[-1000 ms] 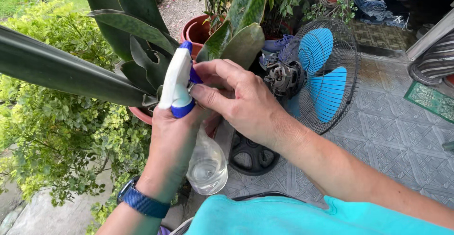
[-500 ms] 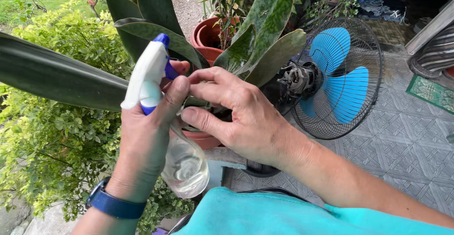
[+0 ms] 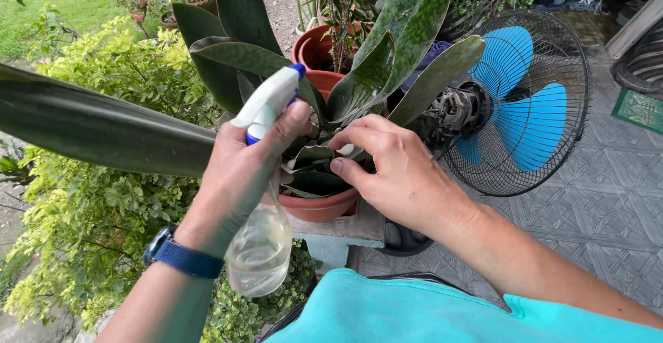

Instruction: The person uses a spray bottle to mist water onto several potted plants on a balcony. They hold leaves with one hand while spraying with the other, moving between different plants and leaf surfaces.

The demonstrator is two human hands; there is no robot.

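We see the left hand [image 3: 238,177] wrapped around the neck of a clear spray bottle [image 3: 261,250], its fingers clamped on it just under the white and blue spray head [image 3: 268,103]; the thumb lies along the side of the head, and the bottle's rounded body hangs below the palm, tilted, with the nozzle aimed up and away from us. A blue watch band [image 3: 181,257] circles that wrist.

The right hand [image 3: 397,177] reaches in beside the left, its fingers [image 3: 352,139] bent and close together, their tips down among the leaf bases of the broad-leaved plant [image 3: 387,46]. We cannot tell whether they pinch a leaf or only rest on it. Directly beneath those fingertips sits the plant's terracotta pot [image 3: 321,206], which stands on a pale concrete ledge [image 3: 342,229].

Beyond the right knuckles stands a fan with blue blades [image 3: 525,108] on the tiled floor [image 3: 608,198]. Past the left fingers spreads a yellow-green shrub [image 3: 90,226], and a second terracotta pot [image 3: 314,50] stands behind the leaves.
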